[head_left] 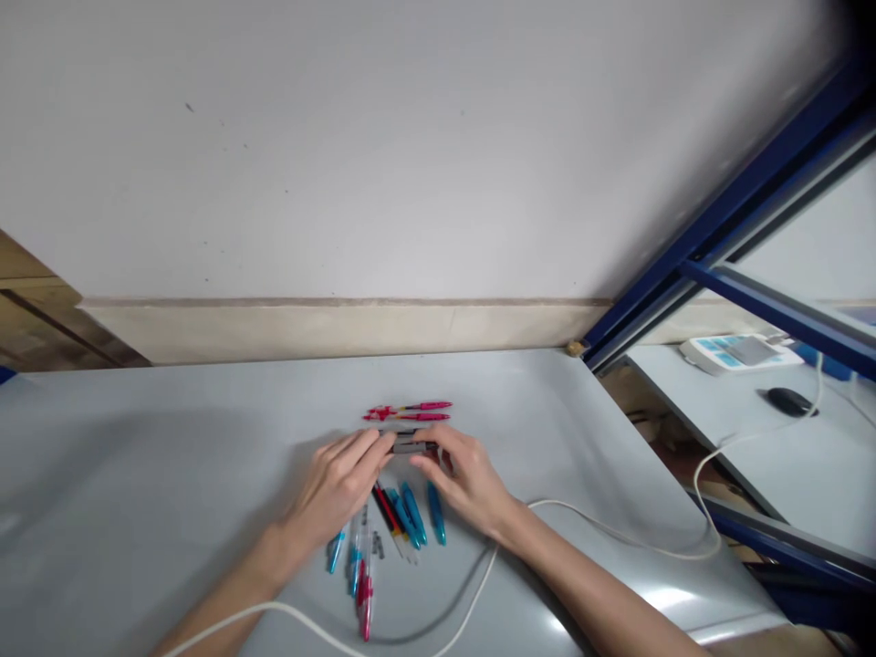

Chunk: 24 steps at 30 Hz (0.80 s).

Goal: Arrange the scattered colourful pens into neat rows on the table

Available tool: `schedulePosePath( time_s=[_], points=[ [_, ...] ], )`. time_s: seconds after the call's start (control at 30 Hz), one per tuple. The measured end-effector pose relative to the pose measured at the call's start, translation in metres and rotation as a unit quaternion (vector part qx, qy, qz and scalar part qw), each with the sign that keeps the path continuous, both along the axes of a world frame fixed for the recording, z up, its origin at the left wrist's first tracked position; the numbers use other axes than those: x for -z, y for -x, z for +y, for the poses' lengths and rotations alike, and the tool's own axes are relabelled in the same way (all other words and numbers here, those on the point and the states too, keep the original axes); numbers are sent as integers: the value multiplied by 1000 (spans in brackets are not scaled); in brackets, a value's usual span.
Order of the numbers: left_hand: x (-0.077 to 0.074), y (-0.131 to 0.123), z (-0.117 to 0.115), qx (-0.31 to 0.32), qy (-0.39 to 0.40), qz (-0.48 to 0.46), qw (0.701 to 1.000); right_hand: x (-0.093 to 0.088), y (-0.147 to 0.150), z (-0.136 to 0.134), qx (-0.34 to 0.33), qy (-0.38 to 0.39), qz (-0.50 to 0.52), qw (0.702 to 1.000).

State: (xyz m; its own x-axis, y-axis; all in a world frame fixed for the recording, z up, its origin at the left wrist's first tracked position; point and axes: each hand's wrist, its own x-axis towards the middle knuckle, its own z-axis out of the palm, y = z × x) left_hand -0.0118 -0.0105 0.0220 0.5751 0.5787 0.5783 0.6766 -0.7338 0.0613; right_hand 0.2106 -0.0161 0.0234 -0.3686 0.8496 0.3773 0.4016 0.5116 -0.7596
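Dark grey pens [409,448] lie crosswise between my two hands, just above the middle of the loose parts. The fingers of my left hand [346,470] are closed on their left end, and those of my right hand [469,474] pinch the right end. My fingers hide both ends, and I cannot tell whether the pens rest on the table. Just beyond them lie two pink pens [414,417] side by side. Nearer me are blue pen barrels [412,514], refills with black and red ink [388,511], clear barrels with blue and pink grips [365,598] and small dark pieces [378,545].
A white cable [609,527] crosses the grey table [171,474] in front of my forearms. The wall [411,164] stands behind. To the right, beyond a blue metal frame [787,306], a second table carries a black mouse [790,401] and a white device [739,354].
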Motion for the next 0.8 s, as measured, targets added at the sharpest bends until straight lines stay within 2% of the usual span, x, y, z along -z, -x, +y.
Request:
schedulePosePath(
  time_s=[0.1, 0.2, 0.37, 0.57, 0.8],
  points=[
    [0, 1, 2, 17, 19, 6, 1000, 1, -1, 1, -20, -7, -27, 999],
    [-2, 0, 3, 44, 14, 15, 999, 4, -1, 0, 1, 11, -58, 998],
    [-1, 2, 3, 21, 10, 17, 1000, 5, -2, 1, 22, 11, -61, 998],
    [2, 9, 5, 7, 23, 21, 999, 1, -4, 5, -13, -29, -59, 998],
    [1, 8, 2, 33, 37, -16, 999, -1, -2, 1, 4, -48, -89, 995]
  ],
)
